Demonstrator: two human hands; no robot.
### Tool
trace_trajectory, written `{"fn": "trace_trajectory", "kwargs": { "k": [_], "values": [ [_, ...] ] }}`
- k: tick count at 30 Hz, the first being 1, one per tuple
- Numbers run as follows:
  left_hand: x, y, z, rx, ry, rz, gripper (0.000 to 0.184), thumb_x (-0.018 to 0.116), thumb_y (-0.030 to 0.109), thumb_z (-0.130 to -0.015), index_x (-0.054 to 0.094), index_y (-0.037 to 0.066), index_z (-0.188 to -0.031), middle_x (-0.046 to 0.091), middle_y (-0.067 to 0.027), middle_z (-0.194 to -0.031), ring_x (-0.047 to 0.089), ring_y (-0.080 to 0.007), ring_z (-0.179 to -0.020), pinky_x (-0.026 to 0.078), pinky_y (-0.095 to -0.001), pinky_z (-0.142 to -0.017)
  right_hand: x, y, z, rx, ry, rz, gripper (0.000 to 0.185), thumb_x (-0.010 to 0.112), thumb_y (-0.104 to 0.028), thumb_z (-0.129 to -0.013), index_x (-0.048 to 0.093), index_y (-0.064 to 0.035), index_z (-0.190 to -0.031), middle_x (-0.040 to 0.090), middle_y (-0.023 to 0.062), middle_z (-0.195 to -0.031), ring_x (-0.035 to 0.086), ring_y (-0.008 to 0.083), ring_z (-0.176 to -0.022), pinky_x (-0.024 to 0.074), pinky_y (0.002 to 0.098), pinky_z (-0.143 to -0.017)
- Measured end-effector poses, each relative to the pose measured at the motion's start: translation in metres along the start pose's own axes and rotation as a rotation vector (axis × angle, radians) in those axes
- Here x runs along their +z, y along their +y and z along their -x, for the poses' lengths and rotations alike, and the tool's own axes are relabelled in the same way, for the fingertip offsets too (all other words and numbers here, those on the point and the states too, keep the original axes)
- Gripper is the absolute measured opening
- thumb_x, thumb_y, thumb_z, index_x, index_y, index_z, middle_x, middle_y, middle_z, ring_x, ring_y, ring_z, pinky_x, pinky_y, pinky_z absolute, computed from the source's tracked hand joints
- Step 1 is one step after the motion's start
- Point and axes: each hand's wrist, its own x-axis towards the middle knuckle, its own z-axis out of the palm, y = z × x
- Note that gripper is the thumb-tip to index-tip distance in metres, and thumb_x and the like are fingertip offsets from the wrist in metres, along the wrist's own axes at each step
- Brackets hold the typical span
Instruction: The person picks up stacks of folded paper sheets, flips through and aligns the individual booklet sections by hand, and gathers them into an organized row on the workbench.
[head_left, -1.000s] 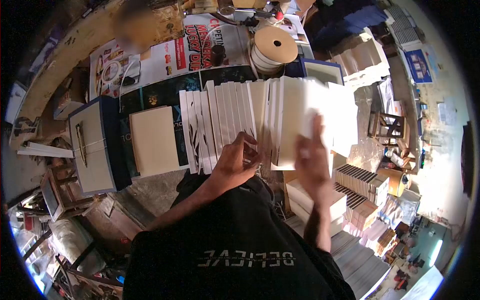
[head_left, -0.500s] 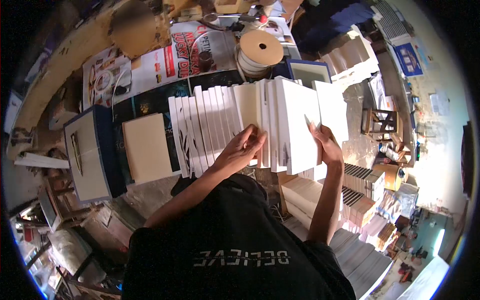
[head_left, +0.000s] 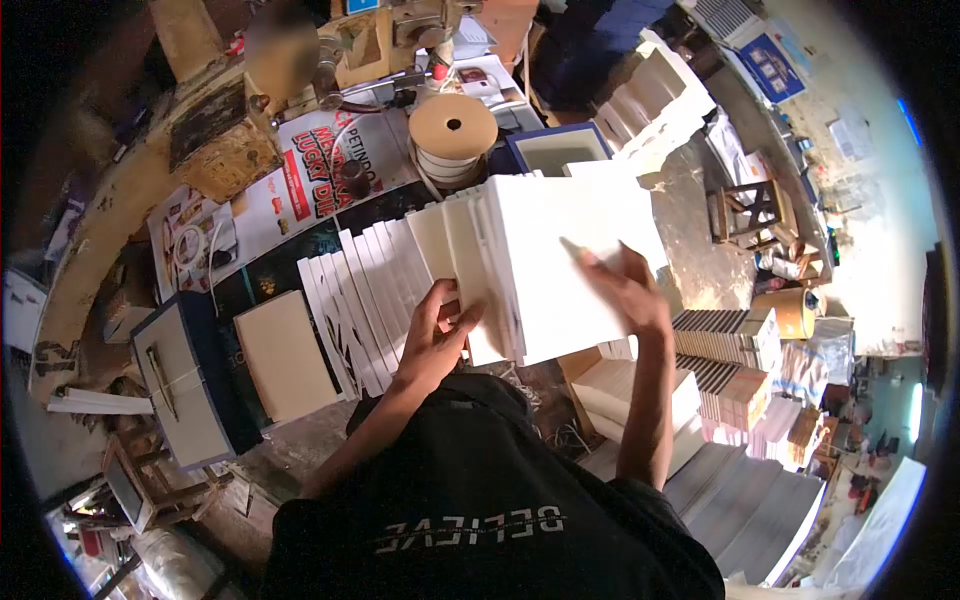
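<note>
A row of white paper book blocks (head_left: 365, 290) stands on edge on the table, with a wide white one (head_left: 565, 270) facing up at its right end. My left hand (head_left: 435, 335) is at the near edge of the blocks, its fingers bent and its thumb pressed against a cream-edged block (head_left: 462, 250). My right hand (head_left: 632, 288) lies over the white face of the wide block, fingers stretched out and slightly blurred. Whether its fingertips touch the sheet is hard to tell. Left of the row lies a flat cream block (head_left: 287, 355).
A large thread spool (head_left: 453, 128) stands behind the blocks, beside a blue-edged tray (head_left: 558, 150). At the left is a dark blue-edged board (head_left: 185, 380) with a thin tool on it. Stacks of bound books (head_left: 725, 335) and paper (head_left: 745, 500) stand at lower right.
My right hand has moved from the wide block's right edge onto its face. That block now leans flatter and shows more of its face. The view has shifted, and my left hand stays at the near edge.
</note>
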Motion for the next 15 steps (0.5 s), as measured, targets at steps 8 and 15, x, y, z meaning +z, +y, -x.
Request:
{"fn": "trace_trajectory", "kwargs": {
  "k": [8, 15],
  "values": [
    [-0.076, 0.011, 0.014, 0.249, 0.123, 0.282, 0.057, 0.055, 0.020, -0.096, 0.030, 0.008, -0.146, 0.051, -0.0104, -0.132, 0.051, -0.0188, -0.118, 0.044, -0.0351, -0.094, -0.120, -0.025, -0.016, -0.012, 0.027, 0.346, 0.087, 0.035, -0.070, -0.088, 0.022, -0.0103, -0.150, 0.018, 0.0176, -0.155, 0.019, 0.0290, -0.143, 0.0159, 0.0413, -0.117],
    [-0.092, 0.002, 0.003, 0.455, 0.057, 0.680, 0.062, 0.052, 0.001, -0.093, 0.023, 0.007, -0.148, 0.045, -0.0091, -0.139, 0.044, -0.0203, -0.128, 0.038, -0.0373, -0.106, -0.150, -0.003, -0.068, 0.065, 0.193, 0.586, 0.050, 0.074, -0.037, -0.079, 0.065, -0.0028, -0.114, 0.067, 0.0131, -0.109, 0.063, 0.0230, -0.100, 0.0501, 0.0367, -0.084]
  ]
}}
